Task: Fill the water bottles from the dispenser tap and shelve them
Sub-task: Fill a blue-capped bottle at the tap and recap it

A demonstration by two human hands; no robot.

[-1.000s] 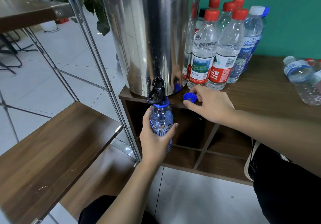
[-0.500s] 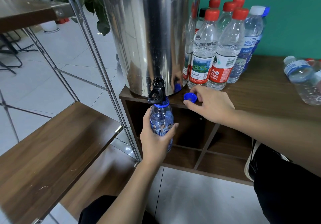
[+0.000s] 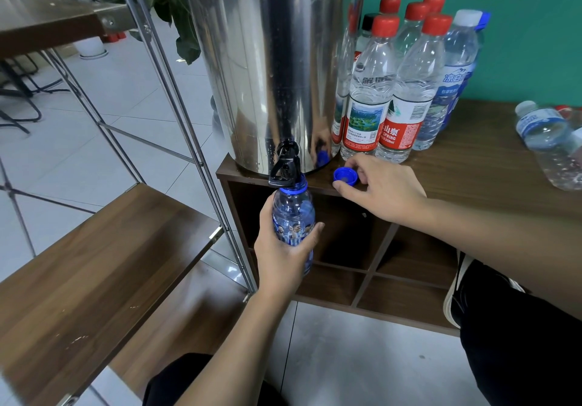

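left hand [image 3: 285,253] holds blue bottle [image 3: 293,213] under tap [image 3: 285,166]

A dark wooden cabinet [image 3: 491,182] carries a steel water dispenser [image 3: 271,68], a cluster of upright capped bottles [image 3: 393,90], a loose blue cap [image 3: 345,176] and bottles lying on their sides [image 3: 548,144] at right.

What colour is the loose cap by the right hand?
Blue; the small round plastic cap shows best in the head view.
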